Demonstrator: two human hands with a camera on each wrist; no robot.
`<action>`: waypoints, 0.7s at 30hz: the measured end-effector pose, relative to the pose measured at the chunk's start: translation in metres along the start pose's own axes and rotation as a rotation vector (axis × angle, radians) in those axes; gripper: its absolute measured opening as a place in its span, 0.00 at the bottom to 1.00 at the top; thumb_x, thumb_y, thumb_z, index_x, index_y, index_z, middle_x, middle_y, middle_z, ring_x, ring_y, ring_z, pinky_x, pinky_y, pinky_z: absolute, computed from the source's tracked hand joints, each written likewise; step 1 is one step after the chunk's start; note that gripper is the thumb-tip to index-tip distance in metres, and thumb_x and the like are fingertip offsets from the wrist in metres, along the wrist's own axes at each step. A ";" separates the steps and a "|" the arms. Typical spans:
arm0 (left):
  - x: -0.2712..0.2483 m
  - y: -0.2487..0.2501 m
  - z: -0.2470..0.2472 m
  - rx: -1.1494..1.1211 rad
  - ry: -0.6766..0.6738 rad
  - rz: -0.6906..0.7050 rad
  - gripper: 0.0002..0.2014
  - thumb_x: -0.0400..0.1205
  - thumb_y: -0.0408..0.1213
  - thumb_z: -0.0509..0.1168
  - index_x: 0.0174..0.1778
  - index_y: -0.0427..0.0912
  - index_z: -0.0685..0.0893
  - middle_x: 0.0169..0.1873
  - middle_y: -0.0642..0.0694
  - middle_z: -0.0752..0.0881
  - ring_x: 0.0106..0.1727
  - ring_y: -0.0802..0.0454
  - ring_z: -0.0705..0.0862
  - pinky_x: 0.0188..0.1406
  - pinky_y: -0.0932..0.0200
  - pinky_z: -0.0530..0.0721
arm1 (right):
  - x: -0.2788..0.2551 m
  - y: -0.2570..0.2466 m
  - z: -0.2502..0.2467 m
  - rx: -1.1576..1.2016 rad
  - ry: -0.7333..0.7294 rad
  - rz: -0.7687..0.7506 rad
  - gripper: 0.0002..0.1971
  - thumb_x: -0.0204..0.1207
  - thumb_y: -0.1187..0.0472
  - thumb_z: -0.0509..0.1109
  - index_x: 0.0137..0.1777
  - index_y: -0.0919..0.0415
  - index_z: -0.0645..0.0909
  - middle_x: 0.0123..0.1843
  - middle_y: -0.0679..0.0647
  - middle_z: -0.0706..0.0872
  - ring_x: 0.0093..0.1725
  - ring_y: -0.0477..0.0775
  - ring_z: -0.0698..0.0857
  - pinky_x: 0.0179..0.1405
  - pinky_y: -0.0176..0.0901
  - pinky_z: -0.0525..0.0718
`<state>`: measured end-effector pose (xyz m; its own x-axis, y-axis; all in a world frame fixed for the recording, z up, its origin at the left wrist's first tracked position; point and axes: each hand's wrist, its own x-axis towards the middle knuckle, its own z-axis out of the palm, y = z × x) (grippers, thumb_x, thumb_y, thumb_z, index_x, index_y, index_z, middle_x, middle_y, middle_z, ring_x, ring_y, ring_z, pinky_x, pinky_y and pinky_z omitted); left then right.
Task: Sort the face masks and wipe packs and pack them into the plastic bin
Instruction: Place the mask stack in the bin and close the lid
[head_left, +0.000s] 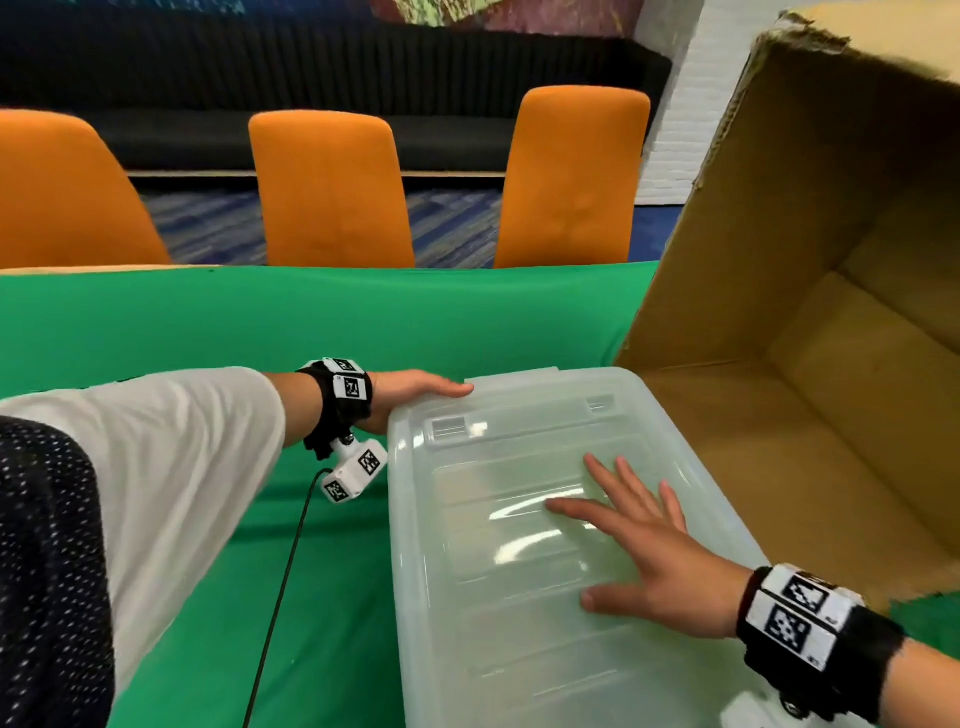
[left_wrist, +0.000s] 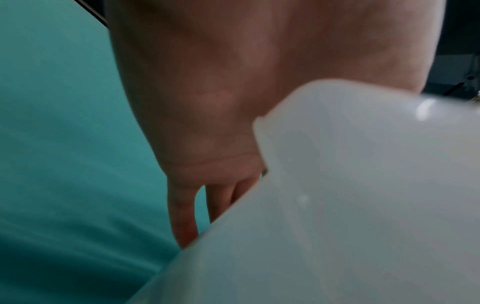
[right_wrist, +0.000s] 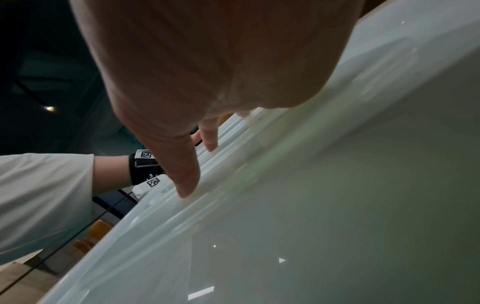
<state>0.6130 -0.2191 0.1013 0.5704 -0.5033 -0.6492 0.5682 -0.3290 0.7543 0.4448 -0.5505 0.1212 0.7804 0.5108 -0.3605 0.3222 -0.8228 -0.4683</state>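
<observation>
A translucent plastic bin (head_left: 498, 613) stands on the green cloth with its lid on, and what it holds cannot be made out. My right hand (head_left: 639, 540) lies flat on the lid with the fingers spread; in the right wrist view its fingertips (right_wrist: 187, 185) press on the lid's ridges (right_wrist: 337, 205). My left hand (head_left: 415, 389) is at the bin's far left corner, thumb on top of the lid. In the left wrist view its fingers (left_wrist: 182, 216) run straight down beside the bin's corner (left_wrist: 350, 205). No face masks or wipe packs show.
A large open cardboard box (head_left: 831, 364) lies on its side right behind and to the right of the bin. The green cloth (head_left: 260, 322) covers the table to the left. Three orange chairs (head_left: 332, 192) stand beyond the far edge. A black cable (head_left: 280, 587) hangs from my left wrist.
</observation>
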 end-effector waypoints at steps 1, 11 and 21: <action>0.002 0.000 -0.001 0.012 0.056 0.044 0.27 0.79 0.48 0.75 0.73 0.46 0.80 0.62 0.46 0.89 0.62 0.41 0.89 0.72 0.39 0.82 | 0.000 0.000 0.000 0.003 -0.004 -0.004 0.41 0.75 0.35 0.73 0.79 0.15 0.50 0.86 0.33 0.24 0.80 0.39 0.17 0.81 0.61 0.21; 0.006 0.049 0.020 1.302 0.500 0.282 0.29 0.80 0.59 0.73 0.73 0.48 0.80 0.62 0.44 0.88 0.60 0.41 0.85 0.60 0.47 0.84 | 0.003 -0.001 -0.002 -0.012 -0.018 -0.002 0.41 0.76 0.37 0.74 0.82 0.19 0.51 0.87 0.39 0.25 0.82 0.46 0.18 0.81 0.63 0.22; 0.018 0.077 0.050 1.207 0.607 0.207 0.25 0.75 0.45 0.82 0.67 0.44 0.88 0.60 0.46 0.90 0.60 0.43 0.86 0.50 0.59 0.78 | 0.003 -0.003 -0.002 -0.003 0.003 0.002 0.41 0.75 0.38 0.75 0.83 0.24 0.55 0.90 0.43 0.29 0.85 0.52 0.22 0.81 0.66 0.24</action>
<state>0.6373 -0.2931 0.1524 0.9268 -0.3048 -0.2196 -0.2470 -0.9348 0.2553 0.4470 -0.5468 0.1230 0.7828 0.5083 -0.3591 0.3221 -0.8246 -0.4651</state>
